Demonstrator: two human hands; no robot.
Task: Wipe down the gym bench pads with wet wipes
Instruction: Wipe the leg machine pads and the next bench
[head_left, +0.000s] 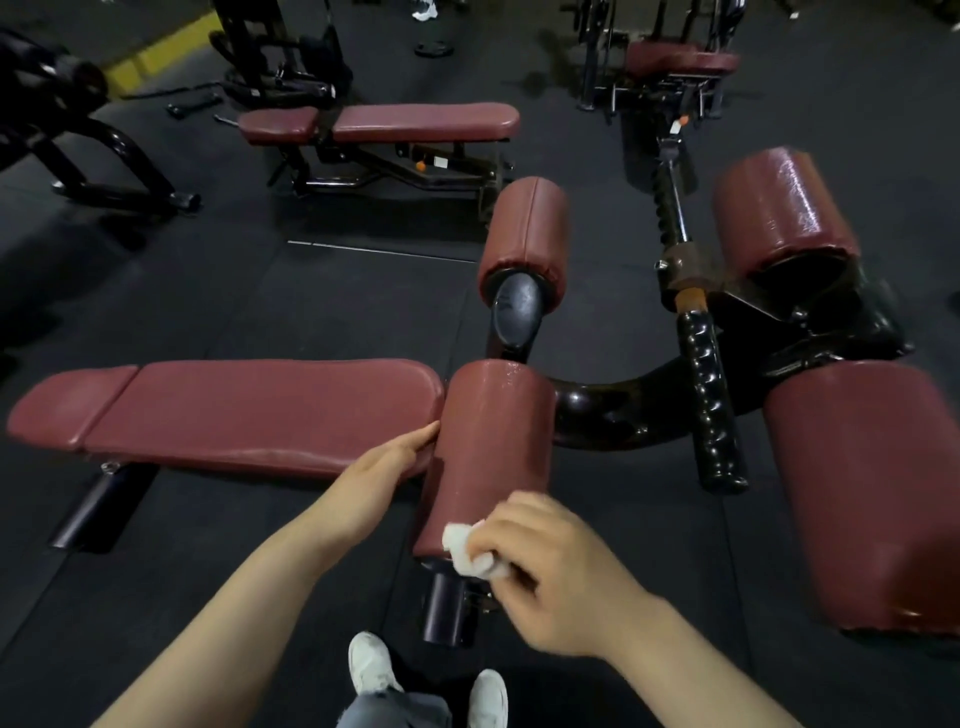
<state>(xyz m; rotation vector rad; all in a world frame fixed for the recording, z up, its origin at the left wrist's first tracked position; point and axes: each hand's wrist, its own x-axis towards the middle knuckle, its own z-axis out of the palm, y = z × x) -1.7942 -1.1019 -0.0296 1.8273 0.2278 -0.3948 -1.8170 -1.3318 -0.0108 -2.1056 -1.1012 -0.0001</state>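
A dark red roller pad (491, 447) stands at the head of the long red bench pad (249, 410); its upper surface shines wet. My right hand (556, 566) grips a crumpled white wet wipe (470, 553) and presses it against the roller's near lower end. My left hand (387, 470) lies with straight fingers against the roller's left side, where it meets the bench pad. Three more red rollers belong to the same frame: one behind (524, 234), one at the far right (779, 213), one at the near right (872, 493).
The black curved frame (623, 410) and a black grip handle (711, 400) lie between the rollers. A second red bench (384, 122) stands behind, with other machines at the back. Black rubber floor all around; my white shoes (426, 675) stand just below the roller.
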